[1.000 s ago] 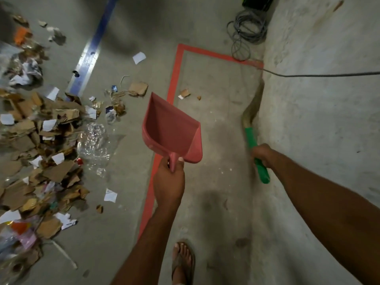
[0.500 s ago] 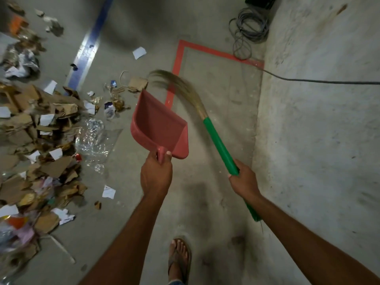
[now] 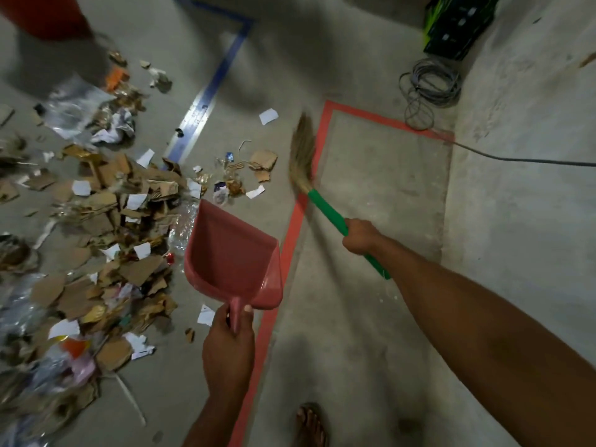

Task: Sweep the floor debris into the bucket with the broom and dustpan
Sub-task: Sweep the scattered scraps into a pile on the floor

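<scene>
My left hand [image 3: 228, 343] grips the handle of a pink dustpan [image 3: 232, 256], held above the floor with its mouth pointing away from me. My right hand [image 3: 360, 236] grips the green handle of a broom [image 3: 325, 211]. Its straw head [image 3: 302, 156] points up and away, near the red tape line. A wide heap of debris [image 3: 96, 227] made of torn cardboard, paper scraps and clear plastic covers the floor to the left. A red bucket [image 3: 45, 14] shows partly at the top left corner.
Red tape [image 3: 290, 240] and blue tape [image 3: 206, 101] mark lines on the concrete floor. A coiled grey cable [image 3: 429, 88] and a black-and-green crate [image 3: 458, 24] lie at the top right beside a grey wall [image 3: 522, 188]. My sandalled foot [image 3: 311, 425] is at the bottom.
The broom swung from beside the wall across to the left, then back to the red tape line. The view tilted up, bringing the red bucket into sight. The dustpan stays in my left hand.
</scene>
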`<act>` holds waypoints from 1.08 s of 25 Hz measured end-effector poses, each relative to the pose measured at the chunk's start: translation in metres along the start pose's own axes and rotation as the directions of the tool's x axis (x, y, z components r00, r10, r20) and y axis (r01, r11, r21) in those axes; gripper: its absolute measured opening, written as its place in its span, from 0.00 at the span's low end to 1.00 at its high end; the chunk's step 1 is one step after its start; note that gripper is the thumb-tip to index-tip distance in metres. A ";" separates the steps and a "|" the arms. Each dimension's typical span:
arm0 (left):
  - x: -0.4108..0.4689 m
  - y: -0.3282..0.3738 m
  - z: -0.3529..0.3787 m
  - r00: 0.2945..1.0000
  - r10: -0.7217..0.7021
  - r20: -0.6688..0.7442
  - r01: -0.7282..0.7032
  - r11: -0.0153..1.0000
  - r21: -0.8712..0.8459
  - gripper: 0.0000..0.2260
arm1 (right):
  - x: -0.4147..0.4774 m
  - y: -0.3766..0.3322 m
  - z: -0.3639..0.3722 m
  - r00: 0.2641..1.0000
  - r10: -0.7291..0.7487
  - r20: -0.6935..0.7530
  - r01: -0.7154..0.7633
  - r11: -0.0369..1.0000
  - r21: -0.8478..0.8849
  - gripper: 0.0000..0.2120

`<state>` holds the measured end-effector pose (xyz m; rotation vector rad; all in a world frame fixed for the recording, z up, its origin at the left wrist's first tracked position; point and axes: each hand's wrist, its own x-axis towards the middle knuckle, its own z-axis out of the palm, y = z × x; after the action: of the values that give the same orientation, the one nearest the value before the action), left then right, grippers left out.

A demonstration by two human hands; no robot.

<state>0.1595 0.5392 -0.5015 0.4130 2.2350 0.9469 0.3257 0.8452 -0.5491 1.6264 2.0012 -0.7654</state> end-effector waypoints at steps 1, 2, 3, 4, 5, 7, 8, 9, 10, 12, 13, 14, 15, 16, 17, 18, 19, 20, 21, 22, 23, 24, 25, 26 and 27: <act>-0.003 -0.004 -0.011 1.000 -0.024 -0.010 0.024 1.000 -0.002 0.09 | -0.010 -0.016 0.007 0.998 -0.059 0.027 0.059 0.998 0.003 0.22; -0.006 -0.007 -0.022 0.999 -0.047 -0.026 0.046 0.999 -0.013 0.09 | -0.024 -0.028 0.016 0.993 -0.108 0.047 0.107 0.994 0.023 0.22; -0.009 -0.009 -0.034 0.996 -0.072 -0.043 0.071 0.997 -0.021 0.11 | -0.046 -0.037 0.028 0.988 -0.145 0.048 0.141 0.987 0.077 0.24; -0.013 -0.013 -0.046 0.994 -0.092 -0.056 0.091 0.996 -0.025 0.13 | -0.073 -0.041 0.041 0.984 -0.175 0.032 0.169 0.974 0.151 0.26; -0.018 -0.015 -0.057 0.992 -0.108 -0.062 0.106 0.994 -0.031 0.16 | -0.106 -0.042 0.055 0.982 -0.189 0.006 0.184 0.959 0.215 0.29; -0.028 -0.013 -0.083 0.990 -0.115 -0.079 0.110 0.992 -0.060 0.18 | -0.178 -0.040 0.079 0.984 -0.170 -0.057 0.180 0.943 0.279 0.33; -0.030 -0.010 -0.100 0.991 -0.106 -0.081 0.100 0.992 -0.075 0.16 | -0.210 -0.040 0.084 0.986 -0.152 -0.075 0.167 0.945 0.281 0.34; -0.031 -0.006 -0.114 0.993 -0.093 -0.067 0.088 0.993 -0.083 0.14 | -0.235 -0.038 0.085 0.989 -0.130 -0.071 0.144 0.952 0.271 0.33; -0.031 -0.005 -0.127 0.995 -0.081 -0.058 0.076 0.994 -0.079 0.12 | -0.253 -0.037 0.082 0.993 -0.103 -0.055 0.114 0.958 0.263 0.33; -0.031 -0.002 -0.151 0.996 -0.053 -0.076 0.050 0.998 -0.046 0.12 | -0.275 -0.040 0.070 0.995 -0.072 -0.066 0.088 0.957 0.275 0.32; -0.032 -0.001 -0.161 0.995 -0.045 -0.084 0.042 0.998 -0.035 0.13 | -0.286 -0.044 0.065 0.994 -0.070 -0.083 0.091 0.953 0.288 0.31; -0.033 0.000 -0.168 0.996 -0.037 -0.081 0.033 0.999 -0.041 0.14 | -0.294 -0.049 0.063 0.993 -0.063 -0.099 0.090 0.949 0.302 0.31; -0.033 0.000 -0.171 0.997 -0.028 -0.072 0.024 0.998 -0.060 0.14 | -0.297 -0.052 0.063 0.994 -0.048 -0.099 0.078 0.946 0.316 0.30; -0.030 0.004 -0.171 0.998 -0.032 -0.061 0.027 0.997 -0.078 0.14 | -0.294 -0.057 0.059 0.996 -0.030 -0.083 0.058 0.934 0.352 0.28; -0.026 0.007 -0.168 0.998 -0.042 -0.048 0.038 0.995 -0.089 0.13 | -0.285 -0.062 0.055 0.998 -0.015 -0.065 0.040 0.913 0.405 0.26; -0.018 0.011 -0.163 0.998 -0.054 -0.041 0.050 0.994 -0.094 0.13 | -0.266 -0.068 0.047 0.998 -0.006 -0.055 0.030 0.891 0.454 0.22; -0.008 0.013 -0.156 0.997 -0.066 -0.042 0.061 0.993 -0.100 0.13 | -0.242 -0.073 0.040 0.998 0.007 -0.067 0.026 0.878 0.478 0.20; 0.003 0.014 -0.148 0.995 -0.077 -0.055 0.071 0.992 -0.109 0.12 | -0.214 -0.078 0.033 0.996 0.018 -0.091 0.028 0.874 0.484 0.19; 0.016 0.015 -0.140 0.993 -0.092 -0.074 0.083 0.989 -0.124 0.12 | -0.182 -0.083 0.025 0.993 0.030 -0.117 0.029 0.881 0.473 0.21; 0.027 0.016 -0.132 0.991 -0.113 -0.076 0.101 0.985 -0.140 0.12 | -0.150 -0.087 0.017 0.990 0.044 -0.137 0.024 0.888 0.458 0.24; 0.042 0.020 -0.121 0.987 -0.138 -0.083 0.122 0.978 -0.171 0.12 | -0.111 -0.093 0.005 0.988 0.052 -0.145 0.016 0.901 0.433 0.26; 0.055 0.025 -0.112 0.983 -0.159 -0.089 0.138 0.970 -0.200 0.10 | -0.070 -0.099 -0.008 0.988 0.061 -0.142 0.001 0.915 0.403 0.27; 0.068 0.031 -0.102 0.981 -0.167 -0.098 0.142 0.966 -0.217 0.09 | -0.027 -0.107 -0.024 0.987 0.074 -0.140 -0.018 0.931 0.365 0.27; 0.082 0.036 -0.092 0.979 -0.173 -0.111 0.145 0.964 -0.225 0.08 | 0.020 -0.118 -0.043 0.985 0.092 -0.144 -0.041 0.945 0.324 0.25; 0.095 0.041 -0.083 0.975 -0.180 -0.127 0.147 0.962 -0.230 0.07 | 0.061 -0.128 -0.061 0.985 0.107 -0.139 -0.065 0.958 0.281 0.22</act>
<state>0.0347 0.5732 -0.4719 0.0577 2.2227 1.1517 0.1877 0.9114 -0.5255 1.9711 1.9802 -0.9465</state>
